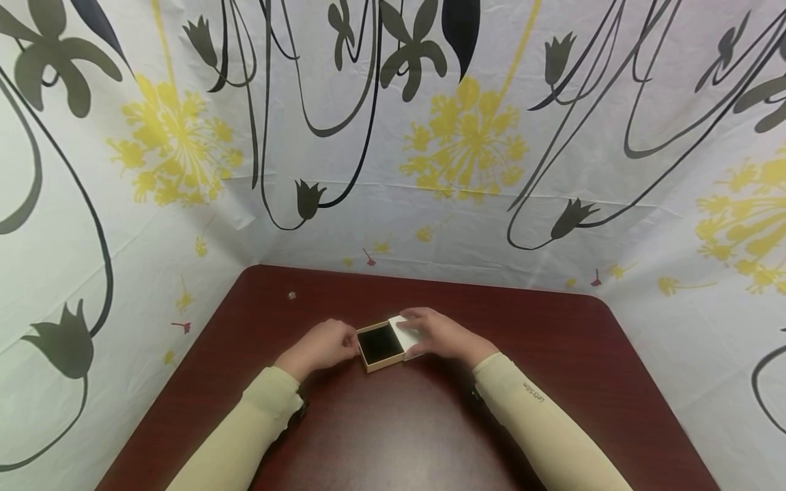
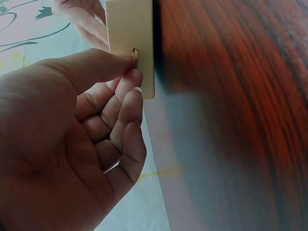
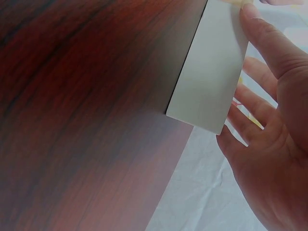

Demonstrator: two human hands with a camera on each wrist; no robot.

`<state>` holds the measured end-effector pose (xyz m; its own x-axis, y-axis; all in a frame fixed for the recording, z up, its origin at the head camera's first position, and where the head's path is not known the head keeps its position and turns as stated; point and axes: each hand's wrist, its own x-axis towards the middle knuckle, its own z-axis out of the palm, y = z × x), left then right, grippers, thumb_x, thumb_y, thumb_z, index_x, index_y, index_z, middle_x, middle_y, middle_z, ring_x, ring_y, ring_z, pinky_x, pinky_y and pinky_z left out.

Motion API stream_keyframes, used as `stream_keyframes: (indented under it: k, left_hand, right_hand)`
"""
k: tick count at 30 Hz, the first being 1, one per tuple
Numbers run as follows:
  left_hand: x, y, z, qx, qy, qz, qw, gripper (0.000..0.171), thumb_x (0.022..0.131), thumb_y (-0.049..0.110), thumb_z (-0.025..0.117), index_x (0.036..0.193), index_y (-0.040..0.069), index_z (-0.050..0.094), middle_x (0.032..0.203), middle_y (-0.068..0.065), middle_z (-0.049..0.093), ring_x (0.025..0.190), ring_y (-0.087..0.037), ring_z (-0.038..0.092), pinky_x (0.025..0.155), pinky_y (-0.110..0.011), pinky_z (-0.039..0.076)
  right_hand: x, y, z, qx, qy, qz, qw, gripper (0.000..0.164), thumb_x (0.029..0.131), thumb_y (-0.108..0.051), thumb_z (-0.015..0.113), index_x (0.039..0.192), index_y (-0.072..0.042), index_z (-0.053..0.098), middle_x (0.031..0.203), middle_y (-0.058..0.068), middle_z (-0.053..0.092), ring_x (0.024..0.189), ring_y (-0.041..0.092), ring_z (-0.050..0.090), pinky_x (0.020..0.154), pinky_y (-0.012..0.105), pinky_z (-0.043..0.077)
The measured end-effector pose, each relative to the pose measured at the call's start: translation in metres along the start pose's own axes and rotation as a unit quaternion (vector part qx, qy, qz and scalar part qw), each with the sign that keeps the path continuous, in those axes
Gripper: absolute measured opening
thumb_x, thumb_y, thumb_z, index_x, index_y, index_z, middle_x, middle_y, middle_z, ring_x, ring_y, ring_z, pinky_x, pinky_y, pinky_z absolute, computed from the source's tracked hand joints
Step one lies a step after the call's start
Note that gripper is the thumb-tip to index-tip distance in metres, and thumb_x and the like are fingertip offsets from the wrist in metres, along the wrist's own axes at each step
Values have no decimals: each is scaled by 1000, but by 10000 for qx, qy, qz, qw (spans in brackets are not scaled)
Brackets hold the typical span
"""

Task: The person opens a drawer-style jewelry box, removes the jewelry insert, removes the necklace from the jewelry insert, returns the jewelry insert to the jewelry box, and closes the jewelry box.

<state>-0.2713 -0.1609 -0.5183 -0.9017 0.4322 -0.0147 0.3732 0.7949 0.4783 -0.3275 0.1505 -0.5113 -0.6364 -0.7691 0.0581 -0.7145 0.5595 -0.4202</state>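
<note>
A small slide-out box lies on the table, its shallow cream tray [image 1: 385, 366] partly out of a white sleeve [image 1: 402, 334]. Black lining [image 1: 379, 343] shows inside the tray. At the tray's left end, my left hand [image 1: 324, 346] pinches a small gold-coloured pull loop [image 2: 135, 54] between thumb and forefinger, the other fingers curled below. From the right, my right hand [image 1: 447, 334] holds the sleeve, with the thumb on the near edge and fingers along the far edge. In the right wrist view the sleeve's plain white end [image 3: 207, 67] faces the palm.
The dark red wooden table [image 1: 381, 436] has rounded back corners. A tiny shiny object [image 1: 291, 295] sits near its back left. White cloth [image 1: 381, 157] with grey and yellow flower prints hangs behind and at both sides.
</note>
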Motion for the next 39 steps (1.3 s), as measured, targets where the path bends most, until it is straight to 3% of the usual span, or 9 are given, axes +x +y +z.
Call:
stream_keyframes:
  k: [39]
  left_hand:
    - [3,5,0,19,42,137,9999,17,100,16,82,86,23,76,84,13,69,75,-7,60,77,-36,57]
  right_hand:
    - [0,0,1,35,-8,15,10000,75,89,-38,95,152,-8,67,163,17,55,152,38,49,122,54,42]
